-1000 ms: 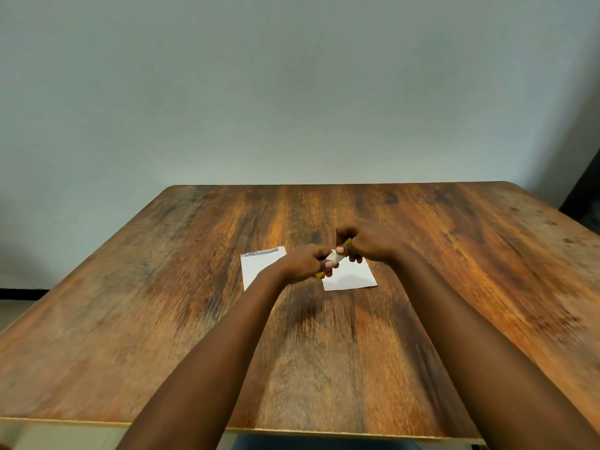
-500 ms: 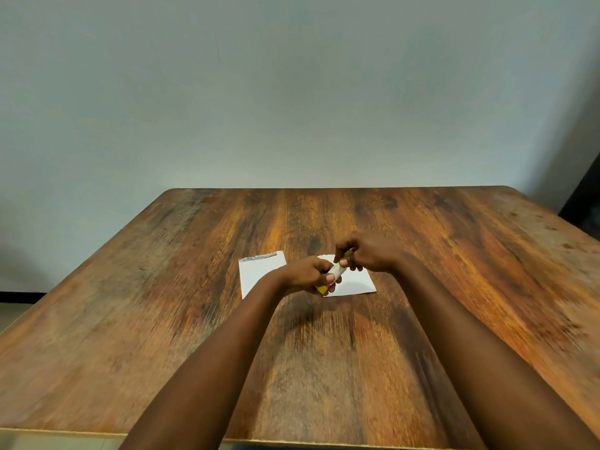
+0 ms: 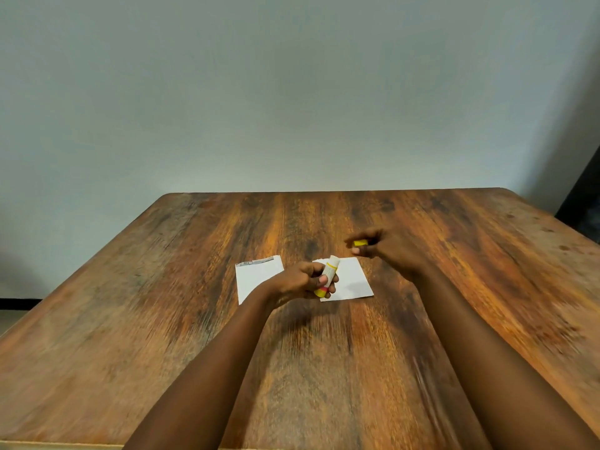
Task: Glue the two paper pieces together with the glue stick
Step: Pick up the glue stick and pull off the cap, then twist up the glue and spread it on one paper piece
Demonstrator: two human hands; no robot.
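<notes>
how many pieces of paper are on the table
2. The left paper piece lies flat on the table, partly covered by the left hand. The right paper piece lies to its right, partly behind the glue stick. No others show.

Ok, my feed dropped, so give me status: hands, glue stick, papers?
Left hand grips uncapped glue stick. Right hand pinches yellow cap. Left paper and right paper flat on table, apart. Nothing blocking them.

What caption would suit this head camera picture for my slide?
Left hand grips the uncapped glue stick, right hand pinches its yellow cap, near left paper and right paper.
</notes>
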